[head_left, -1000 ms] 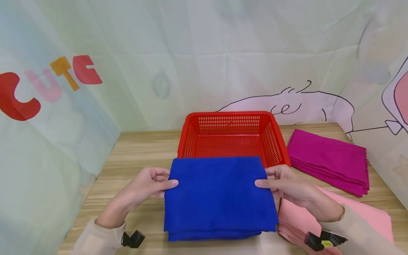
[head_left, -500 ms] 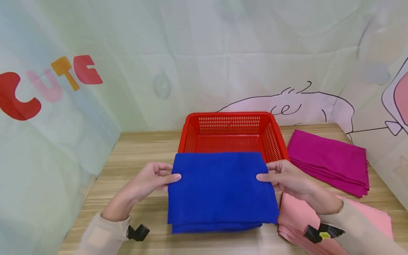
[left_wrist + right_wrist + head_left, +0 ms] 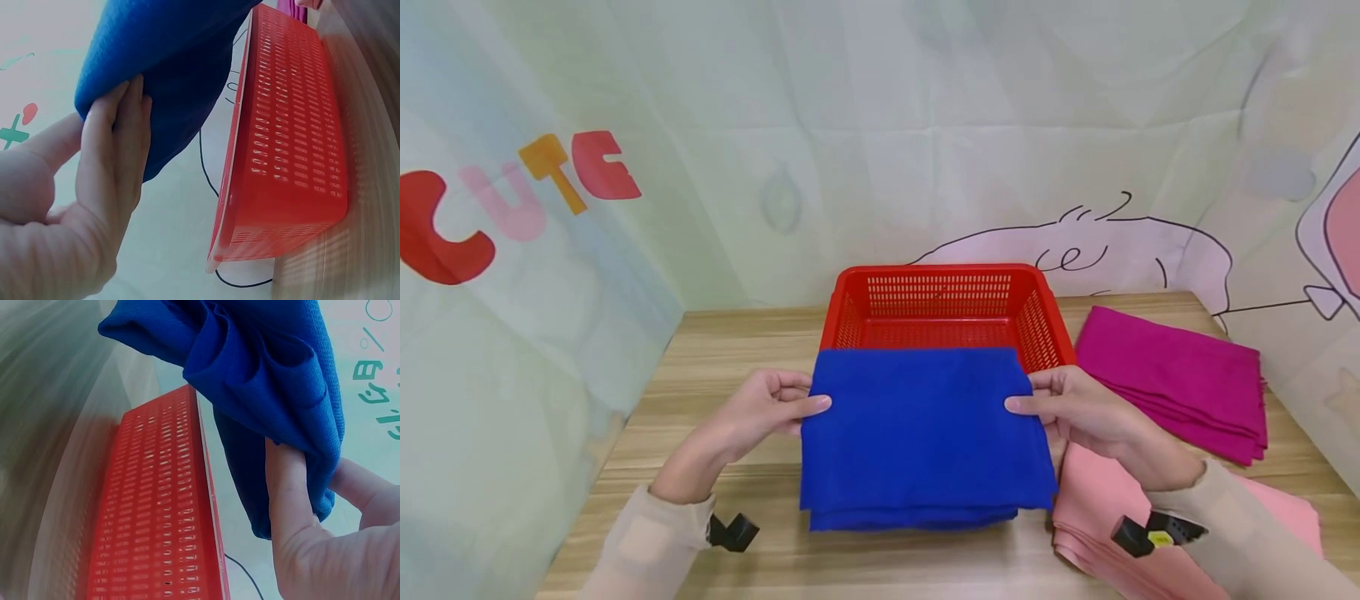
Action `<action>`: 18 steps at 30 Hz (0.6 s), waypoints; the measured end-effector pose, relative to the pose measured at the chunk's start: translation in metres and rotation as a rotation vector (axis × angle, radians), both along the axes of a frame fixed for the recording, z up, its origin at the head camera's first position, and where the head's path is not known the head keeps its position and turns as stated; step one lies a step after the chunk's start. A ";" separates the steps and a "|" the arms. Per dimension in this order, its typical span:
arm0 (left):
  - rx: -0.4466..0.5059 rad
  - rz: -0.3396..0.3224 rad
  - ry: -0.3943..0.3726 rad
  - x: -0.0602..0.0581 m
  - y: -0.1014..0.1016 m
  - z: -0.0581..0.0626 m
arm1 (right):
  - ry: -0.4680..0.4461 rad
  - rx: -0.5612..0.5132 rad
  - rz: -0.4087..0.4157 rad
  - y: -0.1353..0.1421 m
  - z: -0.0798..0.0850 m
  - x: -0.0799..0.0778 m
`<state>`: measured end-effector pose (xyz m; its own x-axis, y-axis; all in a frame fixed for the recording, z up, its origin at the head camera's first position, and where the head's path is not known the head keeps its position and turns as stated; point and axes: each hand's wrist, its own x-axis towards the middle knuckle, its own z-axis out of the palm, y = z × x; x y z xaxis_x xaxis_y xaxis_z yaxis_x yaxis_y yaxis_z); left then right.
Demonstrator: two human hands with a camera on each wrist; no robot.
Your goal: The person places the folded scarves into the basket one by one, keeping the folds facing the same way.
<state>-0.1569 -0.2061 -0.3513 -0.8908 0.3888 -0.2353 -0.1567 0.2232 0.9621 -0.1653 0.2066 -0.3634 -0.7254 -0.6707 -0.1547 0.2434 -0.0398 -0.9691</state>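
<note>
Head view is showing folded blue cloth [image 3: 925, 433] edging toward 12 o'clock versus a second ago, left hand [image 3: 767, 406] pinching its 9 o'clock side, right hand [image 3: 1078, 410] its 3 o'clock side, so it's nearing red basket [image 3: 936, 269] but not lying in it; magenta cloth [image 3: 1180, 379] is sitting at 2 o'clock, pink cloth [image 3: 1097, 500] at 4, partly hidden by right sleeve [image 3: 1232, 533]. Left wrist view is showing thumb and fingers gripping, basket wall standing at 3 o'clock. Right wrist view is showing layered folds gripped, basket wall standing lower-left at 8 o'clock, cloth-to-rim clearance unclear.
</note>
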 end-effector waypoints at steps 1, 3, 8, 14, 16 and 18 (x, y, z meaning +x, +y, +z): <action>0.006 -0.001 -0.001 -0.001 0.000 0.000 | 0.002 0.004 -0.004 0.001 0.000 -0.001; 0.015 -0.003 -0.003 -0.003 0.002 0.000 | 0.008 0.013 -0.011 0.002 0.001 -0.002; 0.013 0.009 -0.001 -0.008 0.005 0.001 | 0.014 0.048 -0.028 0.005 0.005 -0.005; 0.034 0.021 -0.034 -0.014 0.008 0.004 | 0.014 0.079 -0.054 0.006 0.011 -0.008; 0.027 0.031 -0.042 -0.016 0.008 0.006 | 0.007 0.083 -0.061 0.006 0.013 -0.010; 0.015 0.036 -0.044 -0.018 0.009 0.008 | -0.002 0.080 -0.059 0.006 0.015 -0.011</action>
<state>-0.1751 -0.1970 -0.3436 -0.8934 0.3602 -0.2687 -0.2063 0.2025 0.9573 -0.1763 0.2122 -0.3487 -0.7632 -0.6120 -0.2074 0.2445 0.0236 -0.9694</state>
